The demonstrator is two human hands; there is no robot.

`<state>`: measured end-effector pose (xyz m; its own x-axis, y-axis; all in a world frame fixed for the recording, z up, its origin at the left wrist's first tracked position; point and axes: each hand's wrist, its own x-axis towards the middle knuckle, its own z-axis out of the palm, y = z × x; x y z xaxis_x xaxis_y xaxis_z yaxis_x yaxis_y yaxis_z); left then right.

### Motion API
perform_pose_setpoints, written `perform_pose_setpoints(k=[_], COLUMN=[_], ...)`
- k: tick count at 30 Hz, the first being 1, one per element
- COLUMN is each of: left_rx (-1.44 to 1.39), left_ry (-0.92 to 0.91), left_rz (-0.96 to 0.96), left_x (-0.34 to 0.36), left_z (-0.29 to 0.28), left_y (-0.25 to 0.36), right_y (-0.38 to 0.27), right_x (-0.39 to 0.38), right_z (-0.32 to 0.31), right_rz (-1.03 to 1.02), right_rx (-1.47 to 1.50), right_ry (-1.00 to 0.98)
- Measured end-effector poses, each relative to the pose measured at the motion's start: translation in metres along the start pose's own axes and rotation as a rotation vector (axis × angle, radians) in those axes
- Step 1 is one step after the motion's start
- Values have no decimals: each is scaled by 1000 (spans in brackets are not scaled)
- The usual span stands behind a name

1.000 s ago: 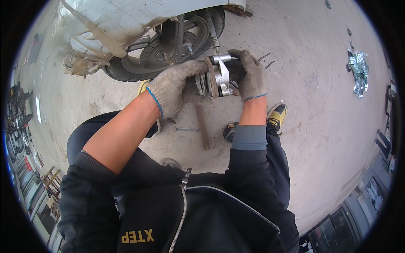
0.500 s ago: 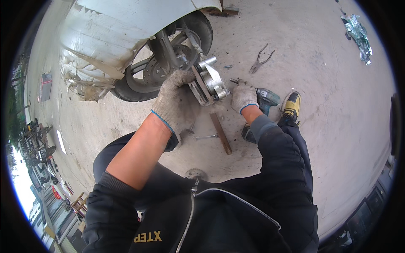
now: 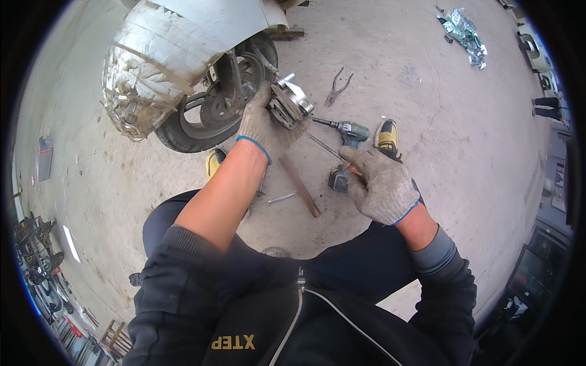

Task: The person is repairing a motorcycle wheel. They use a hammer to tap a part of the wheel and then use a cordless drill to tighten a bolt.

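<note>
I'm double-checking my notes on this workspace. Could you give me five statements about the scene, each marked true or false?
1. The left hand holds a silver metal part. True.
2. The right hand holds the pliers. False: it holds a thin-shafted tool; the pliers lie on the floor.
3. The left hand wears a blue-edged glove. True.
4. In view, the wheel is right of the power tool. False: it is to the left.
5. A wrench lies on the floor. True.
</note>
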<state>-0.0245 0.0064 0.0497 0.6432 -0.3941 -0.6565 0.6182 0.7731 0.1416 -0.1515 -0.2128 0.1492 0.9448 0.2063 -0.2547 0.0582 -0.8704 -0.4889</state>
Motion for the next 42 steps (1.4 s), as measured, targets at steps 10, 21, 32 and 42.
perform_pose_setpoints(k=[10, 21, 32, 42], left_rx=[-31, -72, -64, 74], left_ry=[12, 137, 72, 141], left_rz=[23, 56, 71, 114], left_x=[12, 22, 28, 28], left_z=[-2, -1, -3, -3], left_y=[-5, -9, -11, -10], right_y=[-34, -39, -38, -35], right_x=[29, 36, 42, 59], right_z=[25, 25, 27, 61], right_rz=[32, 61, 70, 337], right_rx=[-206, -115, -130, 146], right_ry=[101, 168, 141, -87])
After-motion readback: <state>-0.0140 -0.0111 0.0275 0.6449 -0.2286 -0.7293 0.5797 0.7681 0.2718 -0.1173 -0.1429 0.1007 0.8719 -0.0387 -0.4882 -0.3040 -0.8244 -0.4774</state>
